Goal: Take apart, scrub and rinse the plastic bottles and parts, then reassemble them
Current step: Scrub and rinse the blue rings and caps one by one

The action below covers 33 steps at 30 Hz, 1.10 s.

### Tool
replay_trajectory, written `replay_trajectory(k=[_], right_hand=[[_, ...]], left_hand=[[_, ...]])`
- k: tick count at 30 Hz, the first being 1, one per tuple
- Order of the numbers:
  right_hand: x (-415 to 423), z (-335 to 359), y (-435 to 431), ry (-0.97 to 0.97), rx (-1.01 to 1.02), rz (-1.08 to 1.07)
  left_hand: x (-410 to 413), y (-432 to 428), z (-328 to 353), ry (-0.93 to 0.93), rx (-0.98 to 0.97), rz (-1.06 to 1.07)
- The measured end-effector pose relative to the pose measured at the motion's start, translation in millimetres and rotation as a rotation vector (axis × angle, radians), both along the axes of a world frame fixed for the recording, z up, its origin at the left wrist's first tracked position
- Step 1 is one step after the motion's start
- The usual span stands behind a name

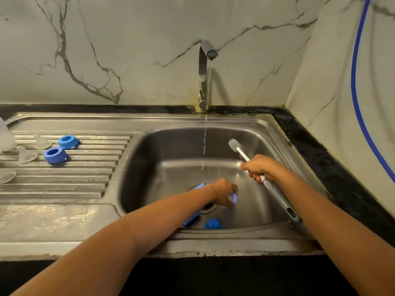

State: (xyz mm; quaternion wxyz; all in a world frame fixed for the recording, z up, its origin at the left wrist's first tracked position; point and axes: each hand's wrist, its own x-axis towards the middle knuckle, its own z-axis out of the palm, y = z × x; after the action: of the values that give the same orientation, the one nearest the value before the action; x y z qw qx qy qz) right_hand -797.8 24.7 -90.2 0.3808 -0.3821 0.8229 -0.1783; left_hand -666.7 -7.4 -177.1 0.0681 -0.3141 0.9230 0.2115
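My left hand (223, 192) reaches down into the steel sink basin (154, 150) and grips a clear plastic bottle (232, 197) lying near the drain. Under my forearm lies a blue sponge-like block (192, 220), partly hidden. A blue cap (212, 223) sits at the basin's front. My right hand (259, 167) grips the white and grey bottle brush (275, 192), bristle head (234, 144) pointing up and back. On the drainboard lie two blue collar rings (68, 141) (54, 155) and clear teats (25, 154) (41, 142).
The tap (204, 75) at the back runs a thin stream into the basin. A frosted clear part (6, 135) stands at the drainboard's far left, another (6, 175) below it. A blue hose (359, 99) hangs on the right wall. Dark counter edges the sink.
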Motion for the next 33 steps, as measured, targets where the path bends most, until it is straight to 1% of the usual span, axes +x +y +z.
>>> replay_trajectory(k=[3, 6, 7, 9, 11, 13, 17, 21, 23, 25, 28, 31, 33], right_hand=[[0, 4, 3, -0.013, -0.027, -0.005], [1, 10, 9, -0.031, -0.064, -0.006], [2, 13, 13, -0.037, -0.075, -0.008], [6, 17, 21, -0.07, -0.097, -0.017], [11, 20, 31, -0.129, -0.12, -0.032], [17, 22, 41, -0.183, -0.123, -0.038], [29, 28, 58, -0.302, -0.127, -0.042], [39, 32, 66, -0.404, -0.183, -0.054], [40, 31, 71, -0.405, -0.215, -0.051], [39, 31, 75, -0.371, -0.241, -0.042], [37, 33, 78, -0.353, -0.269, -0.037], [38, 34, 77, -0.342, -0.276, -0.013], [40, 32, 76, -0.336, -0.28, -0.002]], left_hand=[[10, -25, 21, 0.256, 0.025, 0.31], [22, -54, 49, 0.558, 0.112, 0.713], [25, -63, 58, 0.662, 0.197, 0.838], [30, -75, 76, 0.88, 0.452, 1.018], [35, -81, 91, 1.071, 0.668, 1.083], [37, -83, 101, 1.199, 0.834, 1.09], [36, -84, 107, 1.441, 1.079, 1.079], [31, -73, 107, 1.545, 1.254, 1.108], [29, -68, 108, 1.583, 1.316, 1.111], [26, -65, 108, 1.604, 1.333, 1.094], [22, -63, 107, 1.575, 1.331, 1.09], [18, -58, 107, 1.507, 1.283, 1.137], [17, -57, 105, 1.522, 1.286, 1.181]])
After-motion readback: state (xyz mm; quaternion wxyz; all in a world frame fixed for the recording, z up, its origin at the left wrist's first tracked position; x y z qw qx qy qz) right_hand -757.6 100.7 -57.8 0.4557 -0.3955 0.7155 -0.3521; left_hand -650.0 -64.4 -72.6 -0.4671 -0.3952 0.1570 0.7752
